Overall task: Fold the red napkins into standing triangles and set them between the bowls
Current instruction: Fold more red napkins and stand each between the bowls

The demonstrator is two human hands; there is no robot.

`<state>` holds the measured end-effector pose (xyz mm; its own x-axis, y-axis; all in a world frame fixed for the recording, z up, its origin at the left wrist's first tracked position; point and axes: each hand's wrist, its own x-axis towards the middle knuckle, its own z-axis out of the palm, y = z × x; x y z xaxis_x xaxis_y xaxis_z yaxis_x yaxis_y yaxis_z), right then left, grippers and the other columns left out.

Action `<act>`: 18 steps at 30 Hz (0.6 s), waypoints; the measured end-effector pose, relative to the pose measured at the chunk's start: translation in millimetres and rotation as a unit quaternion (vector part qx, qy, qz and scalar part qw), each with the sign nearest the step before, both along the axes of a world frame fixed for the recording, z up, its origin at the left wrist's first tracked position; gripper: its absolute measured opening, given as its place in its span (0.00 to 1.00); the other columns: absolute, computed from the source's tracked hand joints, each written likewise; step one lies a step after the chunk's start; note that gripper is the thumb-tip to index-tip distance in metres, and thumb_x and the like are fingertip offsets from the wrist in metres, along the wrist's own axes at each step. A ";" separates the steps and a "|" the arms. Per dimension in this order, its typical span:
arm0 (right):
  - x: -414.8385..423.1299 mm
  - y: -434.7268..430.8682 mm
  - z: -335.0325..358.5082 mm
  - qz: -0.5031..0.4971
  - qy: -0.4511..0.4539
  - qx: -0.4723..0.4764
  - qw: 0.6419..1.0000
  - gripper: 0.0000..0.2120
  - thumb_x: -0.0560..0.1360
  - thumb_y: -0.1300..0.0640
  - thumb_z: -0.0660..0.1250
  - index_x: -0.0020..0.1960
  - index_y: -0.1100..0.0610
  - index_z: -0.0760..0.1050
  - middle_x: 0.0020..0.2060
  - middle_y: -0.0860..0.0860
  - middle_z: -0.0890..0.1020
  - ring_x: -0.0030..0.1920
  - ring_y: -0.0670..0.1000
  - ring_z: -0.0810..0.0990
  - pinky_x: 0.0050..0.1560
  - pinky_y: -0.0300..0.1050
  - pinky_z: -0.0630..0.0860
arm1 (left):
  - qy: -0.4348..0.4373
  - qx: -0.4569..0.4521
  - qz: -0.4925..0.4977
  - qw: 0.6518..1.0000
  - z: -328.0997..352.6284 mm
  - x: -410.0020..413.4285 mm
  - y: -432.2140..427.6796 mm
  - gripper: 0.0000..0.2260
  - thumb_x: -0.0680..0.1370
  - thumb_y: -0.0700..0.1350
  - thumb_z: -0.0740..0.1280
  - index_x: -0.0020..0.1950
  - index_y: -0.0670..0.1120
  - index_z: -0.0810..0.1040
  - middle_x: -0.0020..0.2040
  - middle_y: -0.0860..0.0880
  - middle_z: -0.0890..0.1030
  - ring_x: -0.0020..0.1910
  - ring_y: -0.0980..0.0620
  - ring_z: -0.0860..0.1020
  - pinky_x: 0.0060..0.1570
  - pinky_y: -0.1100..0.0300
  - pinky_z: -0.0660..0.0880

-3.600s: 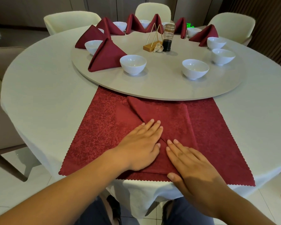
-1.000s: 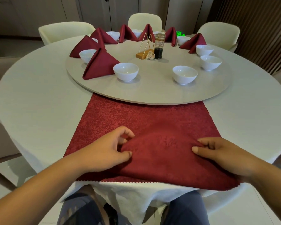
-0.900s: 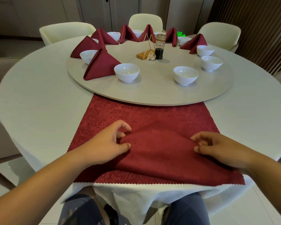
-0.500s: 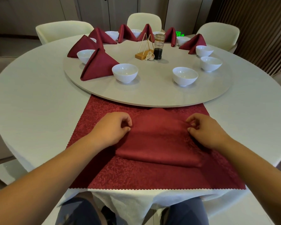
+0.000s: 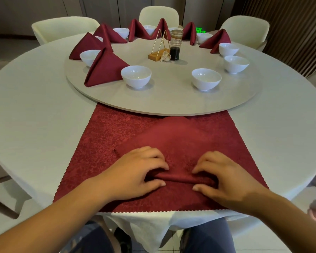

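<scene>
The napkin [image 5: 179, 141] is laid flat on a red cloth [image 5: 106, 132] at the near edge of the table [image 5: 35, 106], probably so that a firm surface is given for creasing. Its point is turned away from the person, toward the turntable [image 5: 171, 101], and its near edge is raised into a thick ridge. That ridge is pinched at both ends. The left hand [image 5: 137, 172] is curled round its left part, thumb below and fingers above, and the right hand [image 5: 224, 179] is clamped on its right part in the same way. The napkin thus lies under and between the 2 hands, with most of it spread beyond the fingertips. The grip is judged to serve a fold of the base, by which the triangle can be made to stand. On the turntable a finished napkin [image 5: 104, 68] is stood beside a bowl [image 5: 136, 76]. The gap between that bowl and the next bowl [image 5: 206, 79] is unfilled and is likely meant for this one.
</scene>
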<state>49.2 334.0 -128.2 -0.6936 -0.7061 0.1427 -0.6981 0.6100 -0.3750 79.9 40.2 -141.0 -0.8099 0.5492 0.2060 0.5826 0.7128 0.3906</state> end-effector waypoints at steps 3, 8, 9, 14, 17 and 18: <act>-2.5 -0.1 -7.1 0.001 0.028 -0.012 1.000 0.14 0.76 0.40 0.65 0.54 0.47 0.81 0.50 0.40 0.78 0.51 0.43 0.75 0.53 0.42 0.76 | 0.024 0.005 0.007 1.000 -3.0 -3.6 0.3 0.12 0.80 0.56 0.68 0.62 0.55 0.80 0.57 0.61 0.78 0.58 0.60 0.76 0.58 0.56 0.76; -11.8 -2.6 2.4 -0.062 -0.033 -0.085 0.994 0.05 0.78 0.50 0.68 0.53 0.45 0.81 0.46 0.37 0.81 0.49 0.41 0.79 0.51 0.34 0.74 | 0.013 0.063 0.075 0.995 -1.3 -10.5 4.5 0.07 0.80 0.59 0.63 0.56 0.59 0.75 0.49 0.61 0.80 0.48 0.59 0.78 0.48 0.51 0.78; -15.3 -3.3 3.9 -0.081 -0.053 -0.112 0.989 0.04 0.78 0.52 0.70 0.52 0.45 0.81 0.45 0.37 0.82 0.49 0.41 0.80 0.49 0.33 0.74 | 0.012 0.083 0.090 0.992 -0.9 -13.8 5.0 0.08 0.79 0.59 0.62 0.55 0.59 0.73 0.48 0.61 0.80 0.46 0.59 0.79 0.47 0.51 0.77; -31.0 -8.3 3.5 -0.105 -0.097 -0.152 0.978 0.09 0.78 0.60 0.70 0.48 0.45 0.75 0.43 0.41 0.81 0.46 0.44 0.81 0.46 0.33 0.74 | 0.030 0.086 0.067 0.994 -6.2 -29.3 2.6 0.03 0.80 0.53 0.67 0.53 0.56 0.77 0.54 0.61 0.77 0.54 0.60 0.78 0.52 0.51 0.78; -35.0 -3.7 6.1 -0.077 -0.129 -0.119 0.982 0.10 0.76 0.60 0.72 0.48 0.44 0.79 0.46 0.38 0.82 0.49 0.42 0.81 0.50 0.31 0.73 | -0.038 0.111 0.055 0.992 -7.8 -30.3 -3.8 0.11 0.75 0.60 0.73 0.53 0.57 0.83 0.57 0.62 0.77 0.58 0.59 0.78 0.60 0.55 0.76; -36.2 -1.4 7.6 -0.069 -0.141 -0.104 0.982 0.10 0.75 0.58 0.75 0.48 0.43 0.80 0.47 0.37 0.82 0.51 0.41 0.81 0.53 0.31 0.72 | -0.060 0.118 0.053 0.990 -7.1 -30.0 -5.3 0.14 0.72 0.60 0.76 0.54 0.57 0.84 0.57 0.62 0.78 0.60 0.58 0.78 0.62 0.58 0.74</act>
